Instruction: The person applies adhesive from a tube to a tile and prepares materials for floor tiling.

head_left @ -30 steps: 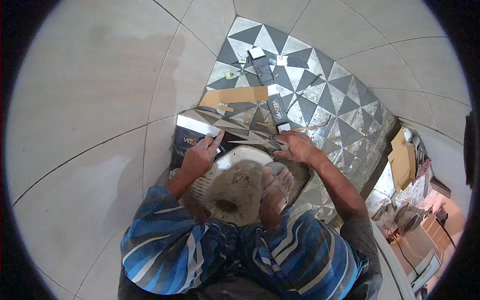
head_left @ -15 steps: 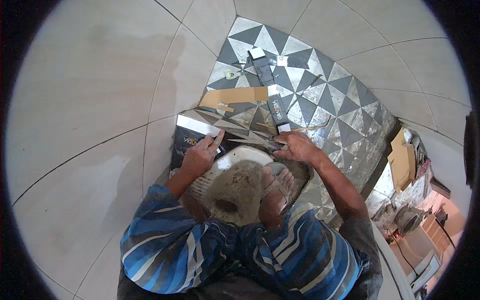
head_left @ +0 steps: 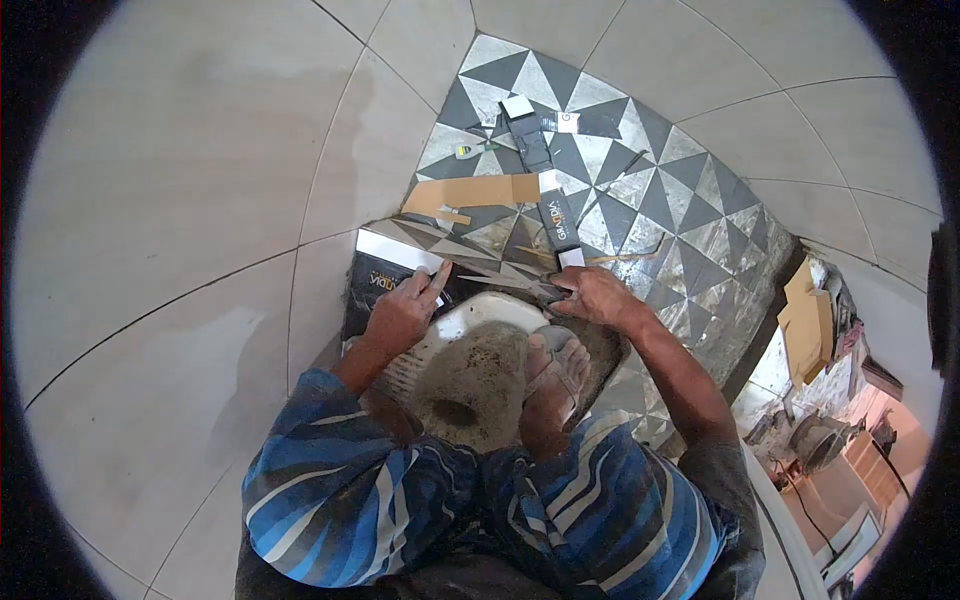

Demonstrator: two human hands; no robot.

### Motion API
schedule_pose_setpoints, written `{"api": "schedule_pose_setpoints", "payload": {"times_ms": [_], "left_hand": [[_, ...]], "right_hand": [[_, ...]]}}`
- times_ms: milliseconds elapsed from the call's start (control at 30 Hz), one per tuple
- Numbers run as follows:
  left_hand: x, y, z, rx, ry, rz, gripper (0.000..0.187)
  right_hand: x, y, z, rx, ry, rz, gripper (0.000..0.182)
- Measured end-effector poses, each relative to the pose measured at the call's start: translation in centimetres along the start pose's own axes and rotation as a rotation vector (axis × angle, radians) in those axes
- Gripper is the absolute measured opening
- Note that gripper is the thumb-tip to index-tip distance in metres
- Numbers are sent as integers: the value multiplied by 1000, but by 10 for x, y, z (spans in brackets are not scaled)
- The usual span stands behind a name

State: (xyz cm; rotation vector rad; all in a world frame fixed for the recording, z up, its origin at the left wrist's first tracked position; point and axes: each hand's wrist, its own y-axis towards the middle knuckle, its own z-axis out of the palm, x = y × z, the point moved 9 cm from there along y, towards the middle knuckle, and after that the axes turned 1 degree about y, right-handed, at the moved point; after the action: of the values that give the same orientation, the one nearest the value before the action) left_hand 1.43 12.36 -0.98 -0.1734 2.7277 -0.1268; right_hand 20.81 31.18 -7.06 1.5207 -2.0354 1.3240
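My right hand [head_left: 593,296] grips the dark handle of a pair of large scissors [head_left: 510,283], whose thin blades point left over the patterned floor. My left hand [head_left: 405,310] presses down on a dark printed cardboard box [head_left: 372,280] with a pale strip along its top, index finger stretched toward the blades. Both hands sit at the far rim of a white squat toilet pan [head_left: 470,312] smeared with grey mortar. My sandalled foot [head_left: 553,372] rests on the pan's right side.
Grey and white triangle tiles [head_left: 640,190] cover the floor ahead; plain beige tiles [head_left: 170,200] lie to the left. A brown cardboard piece [head_left: 470,192], dark box strips [head_left: 545,170] and a small scraper [head_left: 470,150] lie on the patterned tiles. A doorway with clutter opens at right [head_left: 820,330].
The scissors and my right hand have shifted slightly up and left toward the box. My left hand stays pressed on the cardboard with its index finger a little more raised.
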Motion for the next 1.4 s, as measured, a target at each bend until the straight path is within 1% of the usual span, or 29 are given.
{"api": "schedule_pose_setpoints", "payload": {"times_ms": [100,167,300,367,500,567,667,800,867,967,1100,1167,1200,1267,1300,1367,1400], "left_hand": [[2,-1,4,13,-2,5,67],[1,0,2,-10,13,6,66],[-1,0,-1,12,9,-5,66],[-2,3,-5,-2,-50,-6,65],[1,0,1,22,-14,-23,65],[4,-1,6,93,-51,-71,75],[6,-2,10,111,-32,-64,76],[5,1,7,131,-24,-81,78],[2,6,-1,52,-43,-25,74],[0,12,-4,53,-23,-24,77],[2,21,-3,87,63,-13,75],[9,25,3,118,0,-85,61],[10,26,5,118,1,-81,61],[11,30,-3,-22,-164,-59,42],[9,33,-9,-19,-163,-53,42],[9,37,-26,-19,-244,-112,30],[13,39,-24,-16,-246,-108,30]], "right_hand": [[-5,1,6,12,15,3,55],[-5,1,5,-42,4,-53,53],[-1,1,2,-43,22,-57,52],[-12,2,12,27,27,20,53],[-8,0,8,20,16,48,56],[-12,-2,4,-34,63,59,62],[-7,-10,-13,-77,81,81,65],[-4,-11,-19,-1,46,79,66],[-16,-14,-12,60,57,140,63],[-23,-20,-14,54,111,206,61],[-20,-26,-21,39,76,173,62],[-18,-30,-20,87,112,216,64],[-15,-31,-22,84,112,218,64],[-13,-34,-23,93,102,232,67],[-13,-37,-21,88,105,235,67],[-3,-39,-31,-83,104,88,62],[-1,-40,-31,-85,106,93,62]]}}
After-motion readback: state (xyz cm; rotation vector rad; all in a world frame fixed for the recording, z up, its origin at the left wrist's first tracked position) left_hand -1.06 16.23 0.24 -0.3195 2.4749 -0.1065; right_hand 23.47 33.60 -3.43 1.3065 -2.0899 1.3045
